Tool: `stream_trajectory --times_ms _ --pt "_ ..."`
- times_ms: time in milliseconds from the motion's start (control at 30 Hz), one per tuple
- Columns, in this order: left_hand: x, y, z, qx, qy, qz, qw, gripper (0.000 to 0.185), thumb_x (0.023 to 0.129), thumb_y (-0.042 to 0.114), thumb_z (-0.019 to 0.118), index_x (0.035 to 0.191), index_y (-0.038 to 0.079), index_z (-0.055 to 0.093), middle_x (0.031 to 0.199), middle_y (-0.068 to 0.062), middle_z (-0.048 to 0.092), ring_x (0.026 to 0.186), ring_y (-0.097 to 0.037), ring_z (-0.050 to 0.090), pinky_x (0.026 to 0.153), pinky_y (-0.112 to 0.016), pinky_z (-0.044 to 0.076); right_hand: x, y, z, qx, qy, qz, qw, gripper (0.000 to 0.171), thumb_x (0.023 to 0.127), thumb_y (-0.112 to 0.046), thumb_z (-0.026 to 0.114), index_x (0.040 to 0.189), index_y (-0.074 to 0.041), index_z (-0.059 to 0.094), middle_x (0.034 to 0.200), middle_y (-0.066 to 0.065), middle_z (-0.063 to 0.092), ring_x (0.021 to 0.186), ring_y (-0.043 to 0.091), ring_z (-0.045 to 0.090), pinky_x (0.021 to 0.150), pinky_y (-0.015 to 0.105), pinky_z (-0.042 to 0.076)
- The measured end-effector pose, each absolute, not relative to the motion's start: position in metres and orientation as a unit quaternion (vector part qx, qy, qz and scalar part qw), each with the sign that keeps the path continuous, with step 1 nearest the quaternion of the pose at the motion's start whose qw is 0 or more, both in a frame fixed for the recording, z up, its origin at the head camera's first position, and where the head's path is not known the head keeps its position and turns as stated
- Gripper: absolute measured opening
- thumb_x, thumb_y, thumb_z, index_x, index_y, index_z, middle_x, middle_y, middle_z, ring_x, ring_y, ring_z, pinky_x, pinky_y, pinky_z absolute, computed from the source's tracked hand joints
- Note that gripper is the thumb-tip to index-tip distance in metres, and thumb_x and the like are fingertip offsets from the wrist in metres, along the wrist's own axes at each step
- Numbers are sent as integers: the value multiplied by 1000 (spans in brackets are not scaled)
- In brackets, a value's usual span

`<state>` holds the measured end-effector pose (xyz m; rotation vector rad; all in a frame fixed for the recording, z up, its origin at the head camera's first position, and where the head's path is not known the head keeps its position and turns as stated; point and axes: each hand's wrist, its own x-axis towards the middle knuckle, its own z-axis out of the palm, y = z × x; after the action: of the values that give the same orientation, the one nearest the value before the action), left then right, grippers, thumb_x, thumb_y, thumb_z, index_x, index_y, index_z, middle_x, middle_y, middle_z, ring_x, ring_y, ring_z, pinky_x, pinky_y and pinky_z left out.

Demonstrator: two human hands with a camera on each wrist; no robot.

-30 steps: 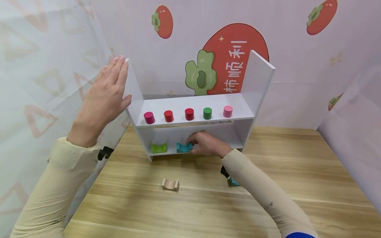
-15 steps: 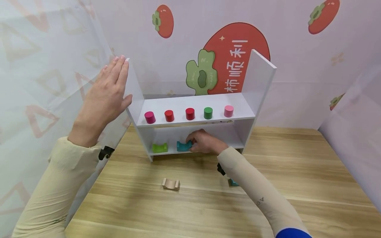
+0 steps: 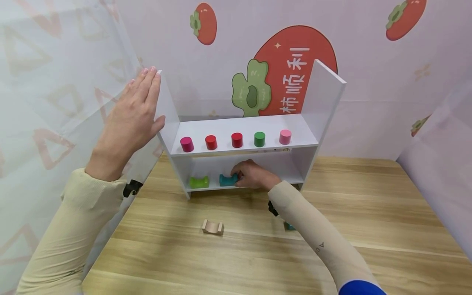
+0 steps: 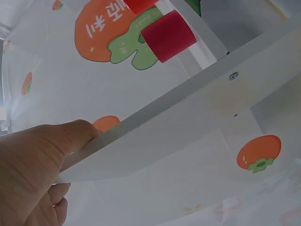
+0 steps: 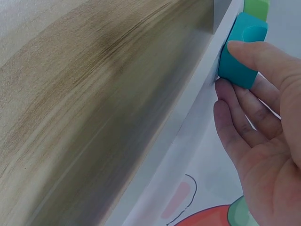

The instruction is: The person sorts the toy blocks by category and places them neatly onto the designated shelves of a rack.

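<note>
While the left hand (image 3: 130,119) stays flat, fingers straight, against the shelf's (image 3: 167,110) left side, the right hand (image 3: 254,175) still pinches the teal block (image 3: 228,180) on the lower board beside the green block (image 3: 199,182); nothing has shifted.

The head camera looked down from above at the white shelf (image 3: 243,139). The 2 wrist cameras sat very close to it, the left against its side panel, the right along its lower board.
</note>
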<state>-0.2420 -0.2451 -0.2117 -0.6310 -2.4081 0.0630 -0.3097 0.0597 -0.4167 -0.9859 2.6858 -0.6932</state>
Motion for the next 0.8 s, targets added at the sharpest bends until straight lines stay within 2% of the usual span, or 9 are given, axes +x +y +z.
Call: stream_trajectory --times_ms 300,533,800 --pt "-242 -244 -211 -239 -916 24 320 90 92 6 72 165 -7 20 173 -25 25 163 -40 23 134 -53 21 -308 60 -414 -333 913 -216 97 41 90 -17 85 129 -9 76 122 5 74 100 19 67 102 37 61" --pt "-242 -245 -212 -239 -917 25 320 91 92 6 72 165 -7 20 173 -25 25 163 -40 23 134 -54 22 -303 64 -402 -309 918 -222 116 45 92 -16 82 134 -4 71 130 9 73 115 23 71 105 38 60" --pt "-241 -246 -212 -239 -916 23 323 91 91 5 73 165 -7 21 173 -25 26 163 -40 24 134 -53 22 -292 67 -386 -329 917 -208 91 49 90 -15 84 135 -3 70 132 10 73 118 24 72 105 38 60"
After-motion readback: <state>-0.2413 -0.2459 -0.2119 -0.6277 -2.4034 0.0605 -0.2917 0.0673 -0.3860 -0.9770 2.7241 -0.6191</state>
